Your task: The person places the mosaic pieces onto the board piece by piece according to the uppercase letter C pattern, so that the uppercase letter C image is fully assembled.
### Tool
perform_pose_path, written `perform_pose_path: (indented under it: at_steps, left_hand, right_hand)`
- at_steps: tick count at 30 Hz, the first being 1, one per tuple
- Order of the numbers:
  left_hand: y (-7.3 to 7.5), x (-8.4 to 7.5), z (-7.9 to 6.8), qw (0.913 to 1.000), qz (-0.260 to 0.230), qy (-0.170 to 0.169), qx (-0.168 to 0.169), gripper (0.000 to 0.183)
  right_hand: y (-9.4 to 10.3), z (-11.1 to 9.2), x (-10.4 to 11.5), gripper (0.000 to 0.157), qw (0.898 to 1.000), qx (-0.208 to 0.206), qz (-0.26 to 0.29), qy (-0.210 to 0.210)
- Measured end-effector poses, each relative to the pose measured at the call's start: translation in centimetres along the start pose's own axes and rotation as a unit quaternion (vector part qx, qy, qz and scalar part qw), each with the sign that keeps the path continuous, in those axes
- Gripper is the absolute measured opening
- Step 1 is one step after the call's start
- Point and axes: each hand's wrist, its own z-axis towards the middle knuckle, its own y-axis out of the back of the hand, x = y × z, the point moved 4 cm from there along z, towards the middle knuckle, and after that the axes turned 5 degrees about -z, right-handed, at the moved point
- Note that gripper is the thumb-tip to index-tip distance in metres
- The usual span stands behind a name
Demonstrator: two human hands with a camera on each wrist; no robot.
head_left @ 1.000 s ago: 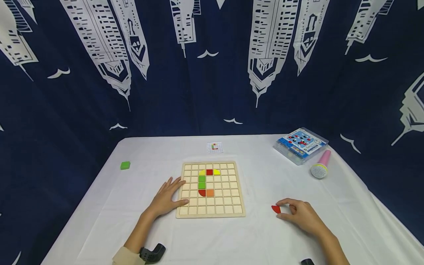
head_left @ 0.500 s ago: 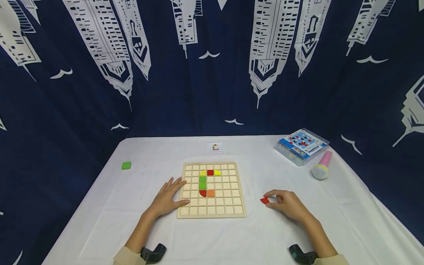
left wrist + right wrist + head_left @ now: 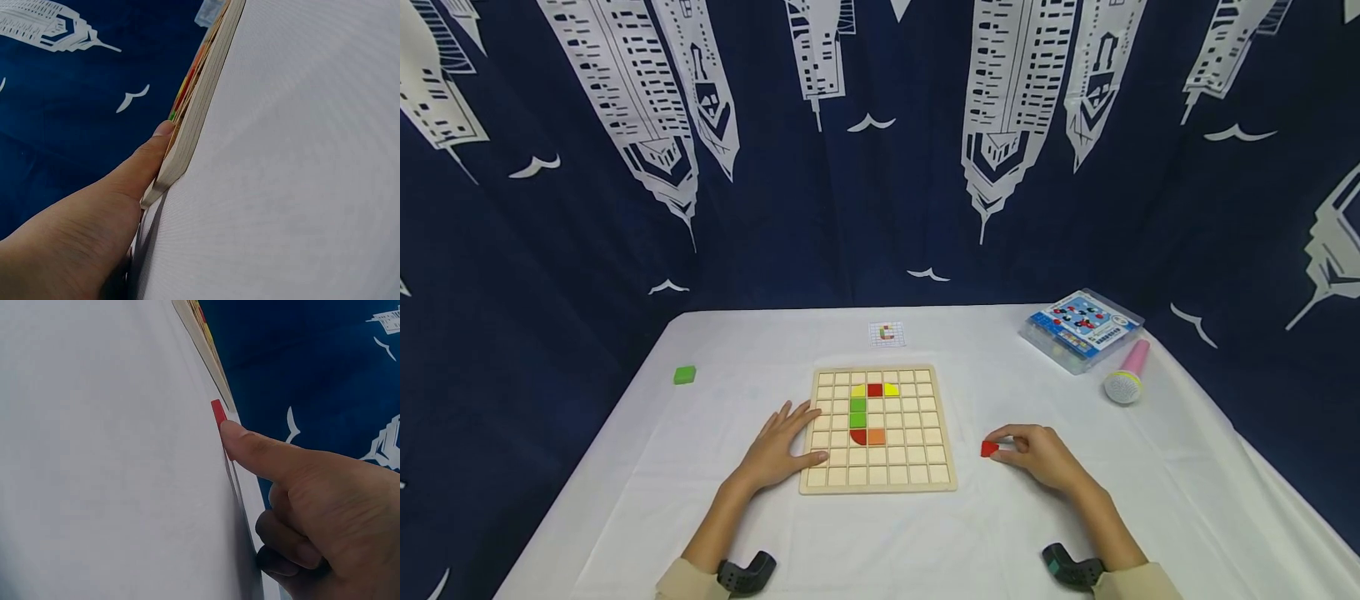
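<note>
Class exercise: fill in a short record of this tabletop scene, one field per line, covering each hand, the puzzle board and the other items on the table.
Left hand: rests flat against the left edge of the wooden grid board
Right hand: pinches a red tile on the white tablecloth, right of the board
Board pattern: yellow, red, green and orange tiles forming a C shape
Far edge: small pattern card
Left side: green tile
Right side: clear plastic box, pink microphone
</note>
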Motion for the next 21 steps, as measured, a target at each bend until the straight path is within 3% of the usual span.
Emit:
perform_pose_path:
  at_steps: [8,12,21]
  left_hand:
    - [0.3,0.1,0.0,1.0000,0.008,0.004,0.001,0.080]
    - [0.4,0.1,0.1,1.0000,0.009,0.003,-0.001,0.080]
    - [0.0,0.1,0.1,1.0000,0.006,-0.004,-0.002,0.080]
  right_hand:
    - [-0.5,0.9,0.8,0.019,1.000,0.004,0.008,0.011]
    - [-0.8,2.7,2.9,0.019,1.000,-0.001,0.016,0.027]
    - [-5.2,7.1,8.2,0.023,0.992,0.059,0.055,0.096]
